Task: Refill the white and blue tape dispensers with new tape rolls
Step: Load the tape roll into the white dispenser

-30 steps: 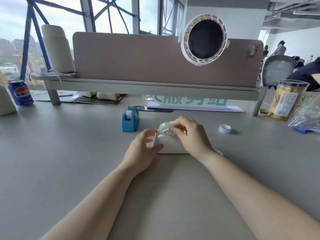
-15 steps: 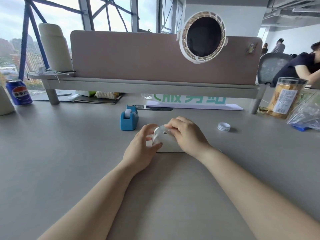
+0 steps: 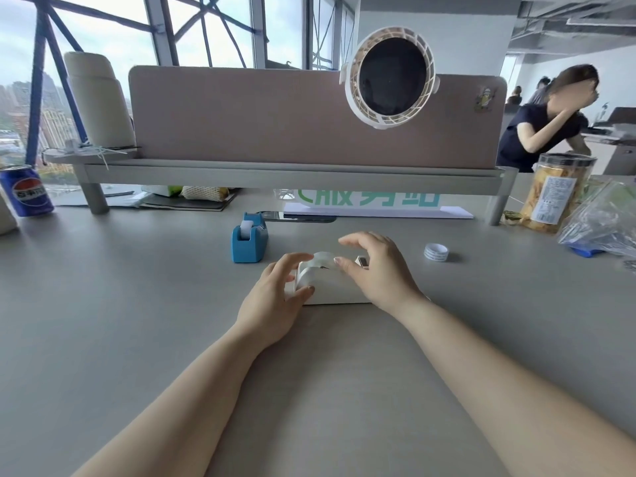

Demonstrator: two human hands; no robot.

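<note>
Head view. Desk surface [image 3: 103,339]: bare grey across the lower half of the frame, open on both sides of the forearms; closed off at the back by a raised shelf [image 3: 292,173] and pink partition [image 3: 275,115] across upper centre.

White dispenser [image 3: 330,287] at centre frame, flat on the desk, a clear tape roll [image 3: 318,261] seated in its top. Left hand [image 3: 272,297] curled against the dispenser's left end, thumb and fingers touching roll and body. Right hand [image 3: 378,270] arched over the right end, fingers spread and lifted, thumb tip at the roll's edge; no firm pinch visible.

Blue dispenser [image 3: 249,241] just up-left of the hands, roll seated inside. Spare tape roll [image 3: 436,252] lying right of centre, well apart. Soda can [image 3: 25,191] at far left, snack jar [image 3: 554,194] and plastic bag [image 3: 602,225] at far right, clip fan [image 3: 390,77] on the partition.

Against the frame half a second back: right fingers opened off the roll, previously closed over it; roll now lower in the dispenser.
</note>
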